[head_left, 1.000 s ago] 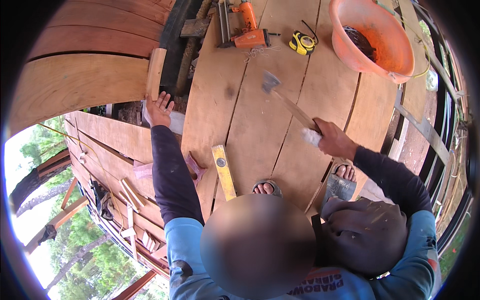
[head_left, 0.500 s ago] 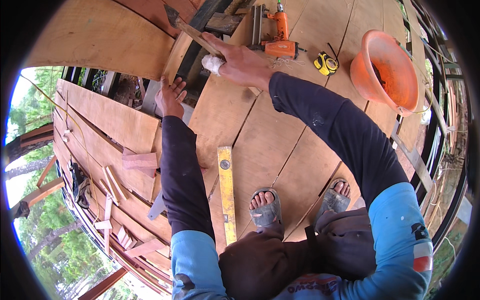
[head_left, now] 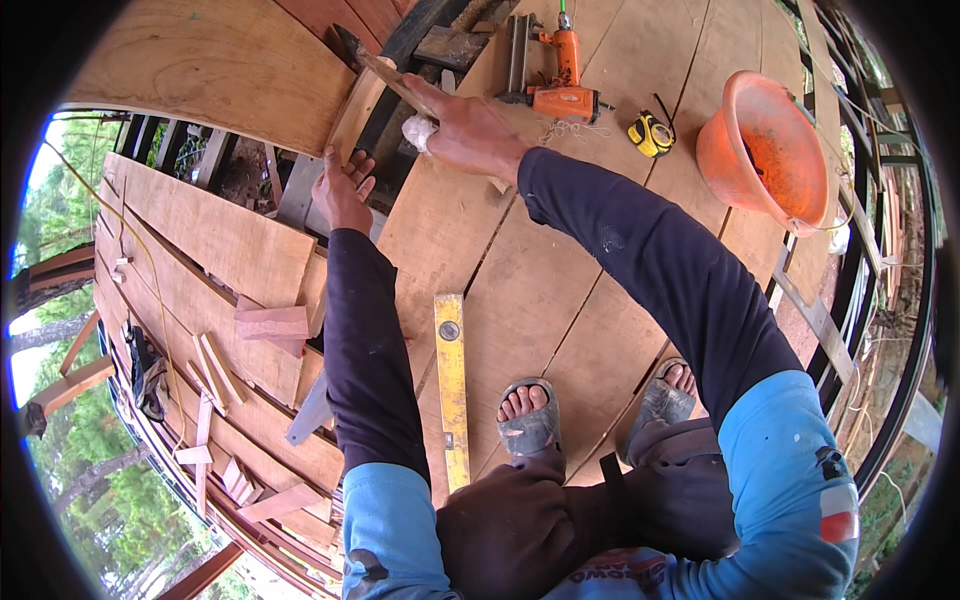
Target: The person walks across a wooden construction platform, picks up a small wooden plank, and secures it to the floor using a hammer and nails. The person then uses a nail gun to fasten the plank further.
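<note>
My right hand (head_left: 475, 132) is closed around the wooden handle of a hammer (head_left: 398, 84). Its dark, pointed head lies over the far end of a narrow wooden strip (head_left: 356, 112). Something white and wadded, like a wrapping (head_left: 419, 131), shows at the thumb side of this hand. Palm up, my left hand (head_left: 343, 192) has its fingers around the near end of the strip, with the index finger along one side. The strip runs between a wide brown board (head_left: 210, 65) and a dark beam (head_left: 405, 48).
On the plank floor (head_left: 540, 250) lie an orange nail gun (head_left: 563, 80), a yellow tape measure (head_left: 651, 133) and a yellow spirit level (head_left: 452, 385). An orange bucket (head_left: 735, 155) stands at right. Gaps open between beams beside my left hand. Offcuts (head_left: 272, 323) and a saw blade (head_left: 312, 410) lie at left.
My right hand and the hammer have shifted slightly left and down. More of the strip's far end shows now. My left hand stays at the strip's near end.
</note>
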A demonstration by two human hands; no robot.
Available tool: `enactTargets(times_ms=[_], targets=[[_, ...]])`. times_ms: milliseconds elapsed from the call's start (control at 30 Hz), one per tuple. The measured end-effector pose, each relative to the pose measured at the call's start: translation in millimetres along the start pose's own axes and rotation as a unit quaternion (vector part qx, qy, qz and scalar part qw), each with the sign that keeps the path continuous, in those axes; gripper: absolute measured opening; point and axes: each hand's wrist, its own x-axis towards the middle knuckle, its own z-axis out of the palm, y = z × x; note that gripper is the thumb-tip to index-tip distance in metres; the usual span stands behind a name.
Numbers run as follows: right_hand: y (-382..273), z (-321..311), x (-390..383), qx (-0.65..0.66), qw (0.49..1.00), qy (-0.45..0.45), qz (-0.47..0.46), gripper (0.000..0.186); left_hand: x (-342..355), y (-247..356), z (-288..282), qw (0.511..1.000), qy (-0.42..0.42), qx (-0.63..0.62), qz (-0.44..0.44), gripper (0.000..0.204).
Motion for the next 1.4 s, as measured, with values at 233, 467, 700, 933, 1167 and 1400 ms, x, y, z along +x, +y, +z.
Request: enactTargets(times_ms=[233,467,700,933,1167,1400], targets=[[0,8,2,0.017,0.999,-0.024,0.028,0.073,0,2,-2,1.000,0.001,0.000,0.004,0.044],[7,17,0,0.010,1.000,0.004,0.011,0.075,-3,0,0,1.000,0.009,-0.002,0.005,0.043],[8,22,-3,0.010,1.000,0.018,-0.005,0.076,3,-2,-5,1.000,0.008,-0.003,0.009,0.043],[2,20,-9,0.012,1.000,-0.004,0.013,0.077,2,-1,-5,1.000,0.007,-0.001,0.015,0.043],[-2,12,-26,0.047,0.998,-0.025,0.031,0.077,1,-1,-4,1.000,0.007,0.013,0.015,0.044],[28,15,-120,0.284,0.952,0.038,0.111,0.082,4,-8,-7,1.000,0.009,-0.026,0.012,0.049]])
